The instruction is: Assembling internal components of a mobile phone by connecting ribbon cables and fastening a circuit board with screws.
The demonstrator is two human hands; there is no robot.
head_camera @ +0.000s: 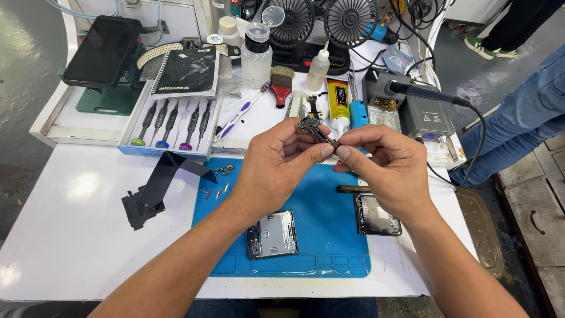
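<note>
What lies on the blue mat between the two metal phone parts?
In the head view, the stretch of blue mat between the left metal part and the right metal part is bare; only the person's wrists hang above it.

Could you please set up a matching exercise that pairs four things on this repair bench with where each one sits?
Things:
1. small circuit board
2. screwdriver set
3. black phone
4. silver phone frame

Places:
A. propped on a stand at the far left corner
B. lying on the blue mat, below the left hand
C. pinched between the left hand and the right hand
D. in an open box left of the mat

Pairs: 1-C, 2-D, 3-A, 4-B
</note>
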